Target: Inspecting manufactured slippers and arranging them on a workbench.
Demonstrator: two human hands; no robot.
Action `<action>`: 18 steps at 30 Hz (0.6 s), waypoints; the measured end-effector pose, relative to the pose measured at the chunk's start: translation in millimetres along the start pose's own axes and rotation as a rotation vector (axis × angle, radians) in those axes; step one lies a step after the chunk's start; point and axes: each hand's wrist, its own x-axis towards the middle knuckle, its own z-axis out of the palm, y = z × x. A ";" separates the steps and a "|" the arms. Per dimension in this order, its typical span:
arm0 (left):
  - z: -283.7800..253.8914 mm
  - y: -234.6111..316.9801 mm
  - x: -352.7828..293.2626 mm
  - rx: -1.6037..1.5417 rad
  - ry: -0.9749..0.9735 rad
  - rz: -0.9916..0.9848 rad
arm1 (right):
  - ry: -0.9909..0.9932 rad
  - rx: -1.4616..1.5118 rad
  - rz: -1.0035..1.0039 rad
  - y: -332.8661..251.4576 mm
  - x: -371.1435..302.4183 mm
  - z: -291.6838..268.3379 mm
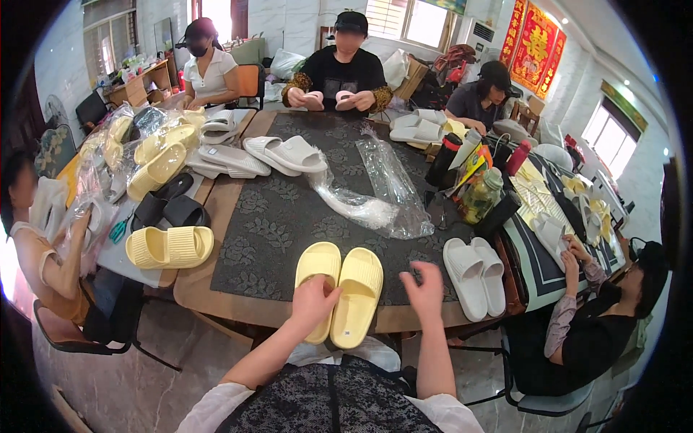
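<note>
Two yellow slide slippers lie side by side at the table's near edge, soles down and toes pointing away from me. My left hand grips the left yellow slipper, with its fingers partly hidden in the foot opening under the strap. The right yellow slipper touches it, and a small white label sits on its heel. To the right of the pair, my right hand is raised with thumb and fingers apart and nothing between them. A pair of grey slippers lies further right of that hand.
Clear plastic bags lie on the dark patterned table mat. Another yellow pair, black slippers and several bagged slippers are at left. Bottles and a jar stand at right. Several co-workers sit around, one holding pink slippers.
</note>
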 end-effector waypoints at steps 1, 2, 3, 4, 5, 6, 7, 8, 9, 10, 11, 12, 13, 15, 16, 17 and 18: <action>2.2 0.0 -1.5 0.001 -0.003 0.004 | -0.099 0.127 0.020 -7.9 0.2 13.2; 2.8 -0.4 -3.7 -0.016 -0.026 0.018 | -0.143 0.145 0.049 -23.2 3.1 22.7; 2.5 -1.0 -5.3 -0.034 -0.047 0.032 | -0.188 0.164 0.076 -37.3 8.2 30.6; 0.1 -1.4 -6.8 -0.032 -0.039 0.029 | -0.207 0.095 0.063 -44.9 15.2 38.2; -2.5 -0.3 -7.4 -0.034 -0.073 0.084 | -0.201 0.096 0.062 -44.4 22.8 45.1; -6.1 0.9 -7.5 -0.036 -0.106 0.138 | -0.262 -0.121 0.080 -41.0 31.3 54.0; -13.7 1.7 -6.1 -0.031 -0.101 0.139 | -0.326 -0.335 0.096 -42.6 40.2 61.8; -24.1 3.6 -3.2 -0.008 -0.189 0.156 | -0.476 -0.389 0.183 -52.6 50.6 61.4; -35.0 5.4 0.5 0.014 -0.278 0.173 | -0.475 -0.385 0.182 -48.8 53.4 67.4; -47.2 7.5 4.4 0.019 -0.314 0.193 | -0.486 -0.448 0.166 -41.1 57.8 75.7; -56.0 8.3 11.2 0.021 -0.315 0.198 | -0.497 -0.513 0.153 -36.8 61.0 80.9; -63.6 9.7 19.3 0.024 -0.342 0.203 | -0.492 -0.513 0.157 -32.0 63.0 84.2; -69.8 10.9 25.9 0.027 -0.360 0.202 | -0.495 -0.465 0.146 -34.1 65.9 85.6; -68.1 10.8 43.5 -0.041 -0.323 0.190 | -0.493 -0.419 0.136 -37.1 67.7 86.1; -65.2 10.0 53.6 -0.085 -0.260 0.204 | -0.423 -0.236 0.097 -49.6 65.6 86.3; -59.7 9.8 62.5 -0.130 -0.201 0.222 | -0.349 -0.055 0.060 -59.5 63.5 87.5; -50.6 8.4 71.8 -0.131 -0.198 0.226 | -0.255 0.105 0.019 -63.3 59.8 93.7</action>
